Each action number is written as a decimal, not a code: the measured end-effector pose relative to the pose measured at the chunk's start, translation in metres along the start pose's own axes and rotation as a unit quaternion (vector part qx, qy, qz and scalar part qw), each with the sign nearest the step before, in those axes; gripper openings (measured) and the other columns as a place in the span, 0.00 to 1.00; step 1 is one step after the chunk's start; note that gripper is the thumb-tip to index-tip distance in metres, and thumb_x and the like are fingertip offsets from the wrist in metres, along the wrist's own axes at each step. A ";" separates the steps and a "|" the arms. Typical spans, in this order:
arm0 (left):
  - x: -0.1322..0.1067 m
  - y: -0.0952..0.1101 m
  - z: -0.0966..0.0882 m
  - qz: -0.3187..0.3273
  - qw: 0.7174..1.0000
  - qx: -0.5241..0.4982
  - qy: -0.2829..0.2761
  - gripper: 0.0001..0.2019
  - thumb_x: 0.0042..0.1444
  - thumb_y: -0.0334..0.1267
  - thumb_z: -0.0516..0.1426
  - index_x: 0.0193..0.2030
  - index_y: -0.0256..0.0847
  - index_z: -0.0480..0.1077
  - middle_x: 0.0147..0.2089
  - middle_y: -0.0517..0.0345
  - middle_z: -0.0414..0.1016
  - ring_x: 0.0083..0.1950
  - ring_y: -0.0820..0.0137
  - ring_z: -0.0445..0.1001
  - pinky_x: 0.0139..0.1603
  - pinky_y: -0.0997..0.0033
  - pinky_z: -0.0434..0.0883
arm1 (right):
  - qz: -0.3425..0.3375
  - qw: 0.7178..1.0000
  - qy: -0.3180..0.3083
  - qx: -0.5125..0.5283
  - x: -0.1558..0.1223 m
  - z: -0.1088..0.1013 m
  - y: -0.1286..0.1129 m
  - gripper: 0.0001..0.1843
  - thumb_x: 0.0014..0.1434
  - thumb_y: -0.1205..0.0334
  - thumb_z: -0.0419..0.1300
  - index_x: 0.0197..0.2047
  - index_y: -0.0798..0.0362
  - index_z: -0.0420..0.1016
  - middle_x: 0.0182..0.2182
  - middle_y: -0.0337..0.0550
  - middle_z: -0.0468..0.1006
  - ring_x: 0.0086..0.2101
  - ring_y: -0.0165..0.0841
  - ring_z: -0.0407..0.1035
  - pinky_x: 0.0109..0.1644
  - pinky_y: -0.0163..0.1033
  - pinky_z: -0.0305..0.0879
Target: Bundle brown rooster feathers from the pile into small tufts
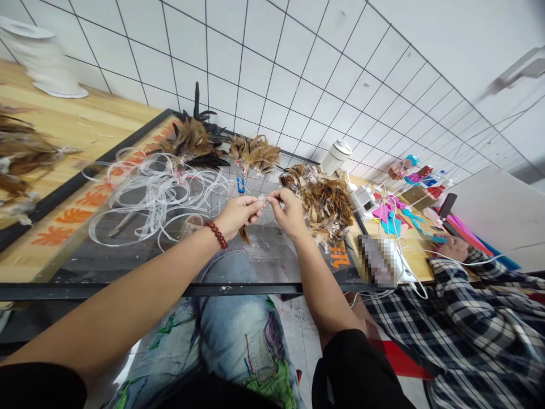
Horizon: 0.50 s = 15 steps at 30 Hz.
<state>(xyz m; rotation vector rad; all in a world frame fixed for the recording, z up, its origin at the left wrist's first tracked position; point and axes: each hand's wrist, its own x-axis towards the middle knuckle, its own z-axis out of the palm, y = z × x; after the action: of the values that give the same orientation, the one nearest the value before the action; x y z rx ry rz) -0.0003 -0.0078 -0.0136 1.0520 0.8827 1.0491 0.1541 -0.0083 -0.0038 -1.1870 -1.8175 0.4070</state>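
My left hand (pixel 239 216), with a dark red bead bracelet at the wrist, is closed on a feather (pixel 244 234) whose brown tip hangs below the fingers. Right beside it, my right hand (pixel 289 211) is pinched, its fingertips meeting the left ones at a small whitish bit (pixel 263 199). What the right fingers grip is too small to name. To the left lies a tangle of clear white strip (pixel 149 196). A loose pile of brown feathers (pixel 326 201) is just right of my right hand. Behind my hands stand feather bunches (pixel 254 154) and blue-handled snips (pixel 240 184).
A white spool (pixel 42 59) stands at the far left, near more brown feathers (pixel 25 150). At the back is a white bottle (pixel 336 156). A white power strip (pixel 402 264) and cables lie at right, beside a co-worker in a plaid sleeve (pixel 455 289) among coloured pieces.
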 end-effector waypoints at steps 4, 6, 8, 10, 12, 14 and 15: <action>-0.001 0.001 -0.001 -0.006 1.000 -0.013 -0.006 0.08 0.46 0.37 0.62 0.24 0.34 0.69 0.20 0.62 0.64 0.16 0.83 0.57 0.15 0.81 0.49 | 0.086 0.977 -0.048 0.190 0.003 -0.002 0.008 0.16 0.58 0.51 0.55 0.46 0.49 0.74 0.32 0.38 0.73 0.30 0.28 0.65 0.40 0.36 0.64; -0.002 0.003 0.000 -0.011 1.000 -0.018 -0.018 0.10 0.45 0.37 0.63 0.22 0.34 0.68 0.20 0.62 0.64 0.16 0.83 0.57 0.15 0.81 0.48 | 0.108 0.955 -0.092 0.261 0.004 -0.002 0.011 0.19 0.56 0.49 0.57 0.48 0.48 0.75 0.31 0.36 0.73 0.29 0.26 0.64 0.38 0.35 0.64; -0.003 0.005 0.000 -0.017 0.999 -0.021 -0.036 0.10 0.44 0.37 0.64 0.22 0.34 0.68 0.20 0.62 0.64 0.16 0.83 0.57 0.15 0.82 0.48 | 0.117 0.942 -0.115 0.294 0.003 -0.002 0.011 0.19 0.54 0.49 0.60 0.47 0.48 0.76 0.30 0.35 0.74 0.29 0.26 0.65 0.38 0.34 0.64; -0.005 0.006 0.001 -0.021 0.998 -0.018 -0.055 0.11 0.43 0.38 0.64 0.22 0.34 0.68 0.19 0.62 0.64 0.16 0.83 0.57 0.15 0.82 0.48 | 0.118 0.937 -0.125 0.306 0.002 -0.002 0.009 0.19 0.53 0.50 0.61 0.45 0.49 0.77 0.30 0.35 0.75 0.29 0.26 0.65 0.37 0.33 0.64; -0.005 0.006 0.001 -0.023 0.997 -0.017 -0.068 0.11 0.43 0.38 0.64 0.22 0.34 0.69 0.19 0.62 0.64 0.16 0.83 0.57 0.15 0.82 0.48 | 0.111 0.936 -0.126 0.310 0.001 -0.002 0.006 0.17 0.53 0.51 0.62 0.43 0.49 0.77 0.30 0.36 0.76 0.30 0.26 0.66 0.37 0.33 0.63; -0.005 0.006 0.000 -0.025 0.997 -0.018 -0.077 0.11 0.43 0.39 0.65 0.23 0.34 0.69 0.19 0.62 0.64 0.16 0.83 0.57 0.14 0.83 0.48 | 0.100 0.937 -0.123 0.310 0.001 -0.003 0.004 0.14 0.53 0.51 0.62 0.40 0.50 0.78 0.28 0.36 0.75 0.29 0.26 0.66 0.37 0.33 0.63; -0.005 0.006 0.000 -0.029 0.996 -0.019 -0.082 0.11 0.43 0.39 0.65 0.23 0.33 0.69 0.19 0.62 0.64 0.16 0.83 0.58 0.14 0.83 0.49 | 0.096 0.939 -0.120 0.307 0.001 -0.003 0.002 0.13 0.53 0.52 0.62 0.37 0.51 0.78 0.27 0.35 0.75 0.29 0.26 0.66 0.37 0.33 0.63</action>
<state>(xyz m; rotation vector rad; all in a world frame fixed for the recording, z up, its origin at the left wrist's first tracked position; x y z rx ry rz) -0.0029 -0.0114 -0.0079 1.0594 0.7531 0.9136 0.1577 -0.0071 -0.0034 -0.8923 -1.5892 1.1807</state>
